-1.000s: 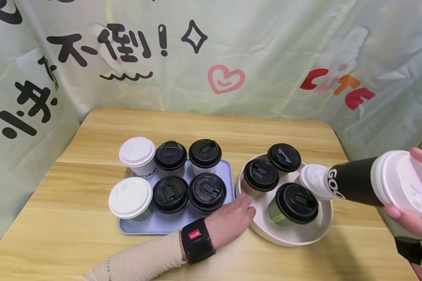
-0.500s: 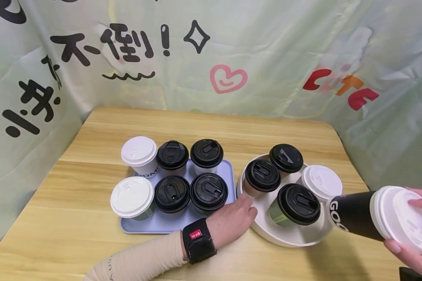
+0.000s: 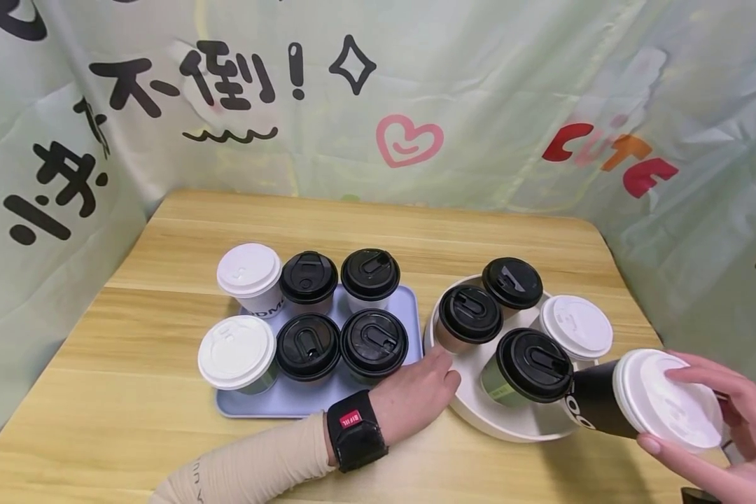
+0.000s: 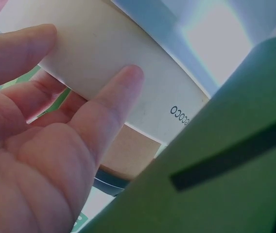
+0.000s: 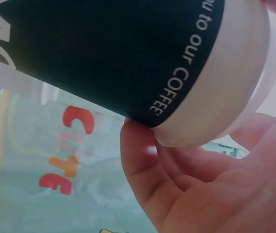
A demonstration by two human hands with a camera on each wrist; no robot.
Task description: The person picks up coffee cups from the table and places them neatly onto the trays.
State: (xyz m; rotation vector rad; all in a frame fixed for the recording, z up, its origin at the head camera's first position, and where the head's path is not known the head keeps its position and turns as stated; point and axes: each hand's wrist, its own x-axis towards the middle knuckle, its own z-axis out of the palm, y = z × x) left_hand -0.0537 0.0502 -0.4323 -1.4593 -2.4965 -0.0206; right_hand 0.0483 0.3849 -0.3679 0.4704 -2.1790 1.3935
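My left hand (image 3: 418, 395) grips the near left rim of a round white tray (image 3: 479, 418); in the left wrist view, thumb and fingers (image 4: 123, 90) lie against its wall. Several lidded cups stand in it: a black-lidded green cup (image 3: 507, 381), a brown cup (image 3: 469, 315), another with a black lid (image 3: 512, 283), and a white-lidded cup (image 3: 576, 327). Above the tray's right side, my right hand (image 3: 731, 420) holds a black paper coffee cup (image 3: 598, 399) by its white lid end, tipped nearly sideways, base towards the tray. White lettering shows on it in the right wrist view.
Left of the round tray lies a blue rectangular tray (image 3: 246, 406) with several upright lidded cups in two rows, white lids (image 3: 236, 352) on the left and black lids (image 3: 374, 344) beside them. A printed curtain (image 3: 479, 84) hangs behind the wooden table (image 3: 101, 392).
My right hand has brought the black coffee cup down and leftwards to the round tray's right edge. My left hand stays at the rim, and the standing cups keep their places.
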